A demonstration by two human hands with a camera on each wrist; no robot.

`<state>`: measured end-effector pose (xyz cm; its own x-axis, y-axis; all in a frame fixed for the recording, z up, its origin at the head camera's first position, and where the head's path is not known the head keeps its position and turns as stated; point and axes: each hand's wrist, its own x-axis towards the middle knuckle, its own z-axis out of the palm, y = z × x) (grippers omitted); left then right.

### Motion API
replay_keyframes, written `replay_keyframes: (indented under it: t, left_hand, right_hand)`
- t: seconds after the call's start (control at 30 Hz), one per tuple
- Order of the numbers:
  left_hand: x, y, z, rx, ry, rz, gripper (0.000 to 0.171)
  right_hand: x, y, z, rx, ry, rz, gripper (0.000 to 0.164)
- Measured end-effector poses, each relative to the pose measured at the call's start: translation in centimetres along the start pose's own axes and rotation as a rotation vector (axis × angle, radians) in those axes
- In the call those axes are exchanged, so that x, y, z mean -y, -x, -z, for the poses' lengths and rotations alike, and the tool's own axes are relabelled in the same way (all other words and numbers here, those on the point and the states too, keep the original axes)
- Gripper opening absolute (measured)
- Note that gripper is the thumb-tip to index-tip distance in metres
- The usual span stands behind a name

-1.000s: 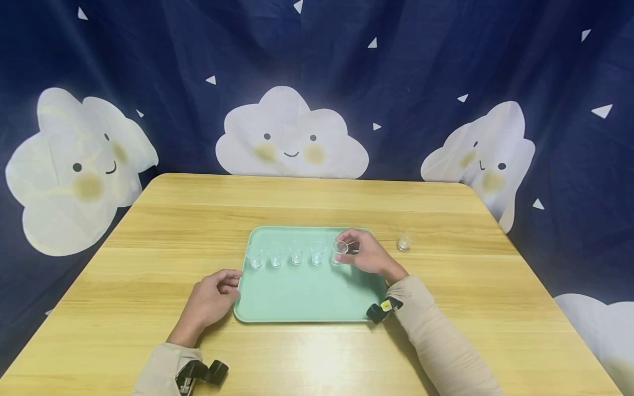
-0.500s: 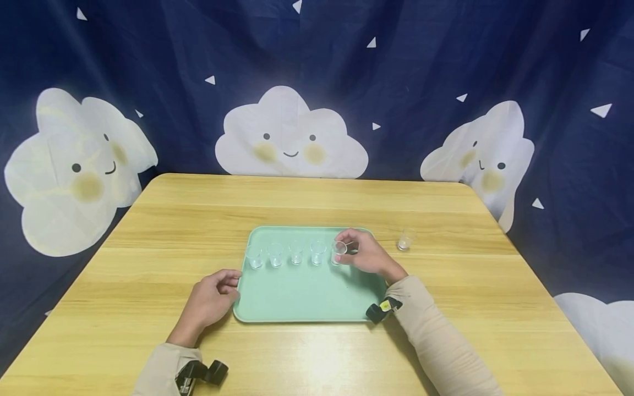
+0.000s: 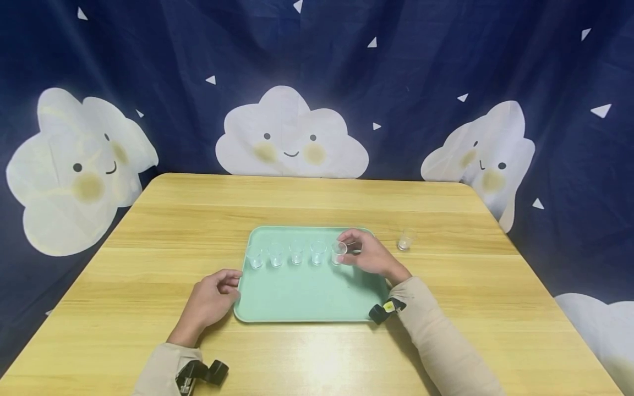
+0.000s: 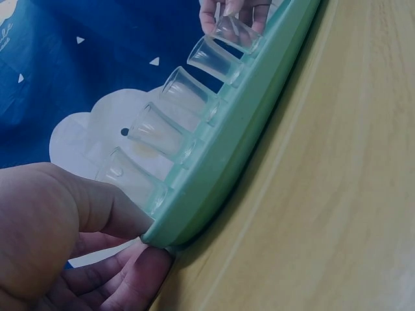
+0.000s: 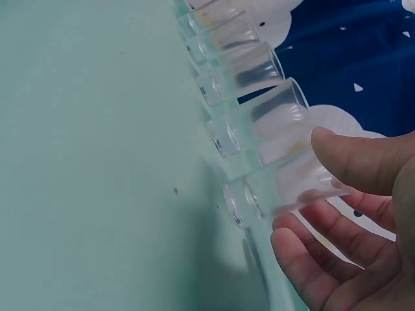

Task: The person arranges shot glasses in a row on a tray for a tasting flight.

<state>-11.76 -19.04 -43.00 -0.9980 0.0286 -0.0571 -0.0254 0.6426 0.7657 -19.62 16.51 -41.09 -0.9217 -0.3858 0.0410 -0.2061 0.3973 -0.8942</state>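
Observation:
Several small clear shot glasses stand upright in a row across the green tray (image 3: pixel 307 297). At the row's right end, my right hand (image 3: pixel 366 252) has its thumb and fingers spread loosely around the last shot glass (image 3: pixel 338 254). In the right wrist view the thumb (image 5: pixel 363 159) lies near that glass's rim, with the fingers (image 5: pixel 311 253) on the other side. My left hand (image 3: pixel 213 297) holds the tray's left edge. The left wrist view has its thumb (image 4: pixel 107 207) on the rim and fingertips below, beside the leftmost shot glass (image 4: pixel 133 181).
Another shot glass (image 3: pixel 405 240) stands on the wooden table (image 3: pixel 317 357), to the right of the tray. Behind the table hangs a dark blue curtain (image 3: pixel 406 66) with white clouds. Both wrists carry black camera mounts.
My right hand's fingers have loosened and shifted slightly right, while the glass between them stays in place on the tray. The left hand and the other glasses have not moved.

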Motion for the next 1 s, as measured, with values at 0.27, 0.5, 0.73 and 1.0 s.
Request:
replay_keyframes:
  t: [0.27, 0.5, 0.73, 1.0]
  left_hand:
    - [-0.1, 0.0, 0.0, -0.004, 0.006, -0.004, 0.036]
    - [0.0, 0.0, 0.0, -0.007, 0.002, -0.006, 0.035]
    - [0.0, 0.0, 0.1, -0.005, 0.006, -0.007, 0.035]
    - [0.2, 0.0, 0.0, -0.002, 0.011, -0.012, 0.036]
  right_hand:
    - [-0.1, 0.8, 1.7, -0.04, -0.034, 0.0, 0.037]
    - [-0.1, 1.7, 3.7, -0.18, -0.18, 0.036, 0.033]
    - [0.0, 2.1, 5.2, -0.442, -0.509, 0.18, 0.024]
    - [-1.1, 2.6, 7.1, -0.89, -0.52, 0.189, 0.009]
